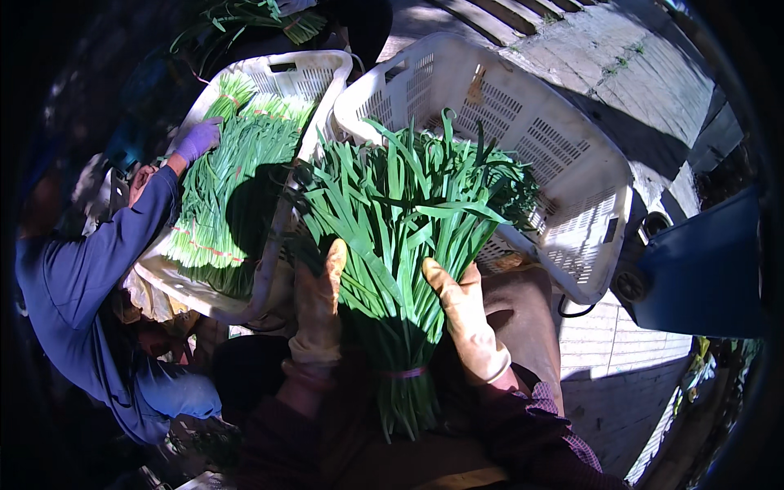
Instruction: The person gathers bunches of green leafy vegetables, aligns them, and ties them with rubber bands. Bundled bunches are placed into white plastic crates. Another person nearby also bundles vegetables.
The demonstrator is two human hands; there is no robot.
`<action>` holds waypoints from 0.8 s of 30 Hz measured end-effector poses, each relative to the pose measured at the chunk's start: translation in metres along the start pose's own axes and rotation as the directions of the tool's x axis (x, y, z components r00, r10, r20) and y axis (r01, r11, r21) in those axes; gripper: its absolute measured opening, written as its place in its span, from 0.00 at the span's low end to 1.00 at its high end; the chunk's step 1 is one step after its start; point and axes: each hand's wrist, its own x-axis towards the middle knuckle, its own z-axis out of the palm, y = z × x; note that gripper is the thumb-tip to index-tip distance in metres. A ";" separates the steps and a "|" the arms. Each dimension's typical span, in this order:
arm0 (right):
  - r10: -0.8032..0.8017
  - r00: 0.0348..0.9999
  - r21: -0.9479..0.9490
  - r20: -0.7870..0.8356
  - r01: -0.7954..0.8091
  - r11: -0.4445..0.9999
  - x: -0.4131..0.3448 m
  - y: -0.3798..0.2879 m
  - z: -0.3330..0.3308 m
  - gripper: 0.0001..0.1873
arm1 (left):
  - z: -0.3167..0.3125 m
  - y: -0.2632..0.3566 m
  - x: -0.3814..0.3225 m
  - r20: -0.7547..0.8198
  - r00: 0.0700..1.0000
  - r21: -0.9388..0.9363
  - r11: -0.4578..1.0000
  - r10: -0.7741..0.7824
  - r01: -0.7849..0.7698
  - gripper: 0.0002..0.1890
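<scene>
A large bunch of green flat-leaved garlic chives (pixel 392 275) rests on my lap, its leaves fanned out away from me. Near its stem end a pinkish band (pixel 401 372) ties it. My left hand (pixel 317 312), in a tan rubber glove, presses along the left side of the leaves; its fingers are partly hidden in shade and behind the leaves. On the other side my right hand (pixel 462 315), gloved alike, holds the leaves with the thumb in front. Beyond the leaf tips stands a white slotted plastic crate (pixel 551 147) with more loose greens (pixel 505 177) inside.
At left, another white crate (pixel 263 300) holds banded chive bunches (pixel 245 147). A co-worker's purple-gloved hand (pixel 199 139) rests on them. Another bunch (pixel 300 26) is at the top. A blue wheeled bin (pixel 704 263) stands at right on the paving (pixel 597 343).
</scene>
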 end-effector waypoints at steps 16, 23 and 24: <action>0.055 0.996 -0.074 -0.069 -0.060 0.995 0.003 0.005 0.005 0.20 | 0.050 0.115 0.069 0.562 0.640 0.609 0.262 0.524 -0.749 0.10; 0.031 0.999 -0.070 -0.010 -0.032 0.997 0.002 0.009 0.001 0.26 | 0.040 0.086 0.087 0.415 0.746 0.614 0.446 0.520 -0.652 0.03; 0.013 1.000 -0.064 -0.002 -0.013 0.998 0.002 0.009 0.000 0.26 | 0.033 0.085 0.093 0.353 0.752 0.647 0.435 0.557 -0.626 0.03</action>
